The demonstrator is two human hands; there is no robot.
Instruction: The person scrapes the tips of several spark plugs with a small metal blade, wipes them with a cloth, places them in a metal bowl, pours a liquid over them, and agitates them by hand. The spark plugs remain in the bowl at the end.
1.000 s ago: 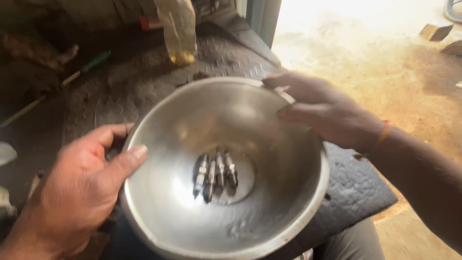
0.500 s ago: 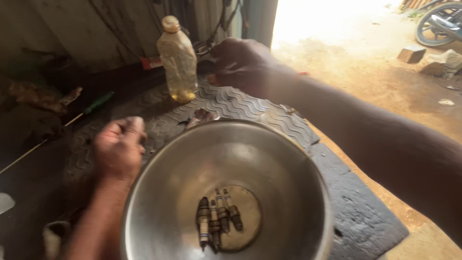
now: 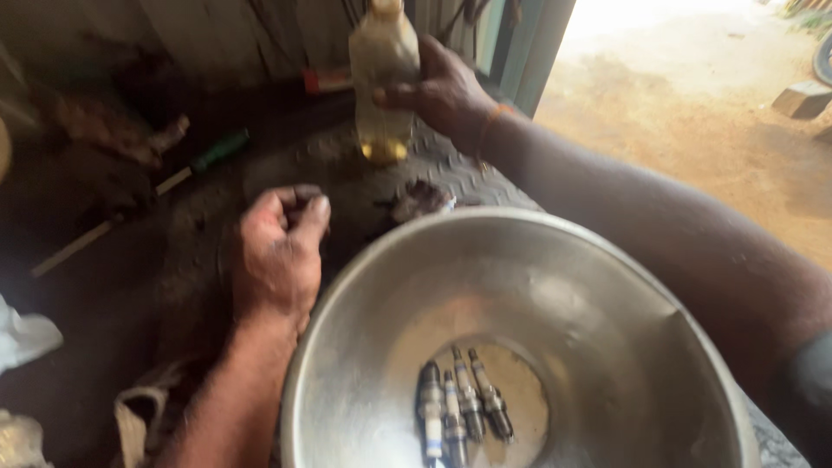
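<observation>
The plastic bottle (image 3: 383, 82), its cap cut off at the top edge, is gripped by the right hand (image 3: 444, 91). The left hand (image 3: 279, 256) is fisted closed on the worktop (image 3: 208, 234). Four spark plugs (image 3: 459, 407) are blurred in the dented steel bowl (image 3: 607, 295).

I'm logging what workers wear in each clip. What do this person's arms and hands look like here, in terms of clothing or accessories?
Both forearms are bare, with no gloves on either hand. The right hand has a thin orange band around its wrist. A dark sleeve edge shows high on the right arm. The left hand wears nothing visible, and its wrist is bare.
</observation>
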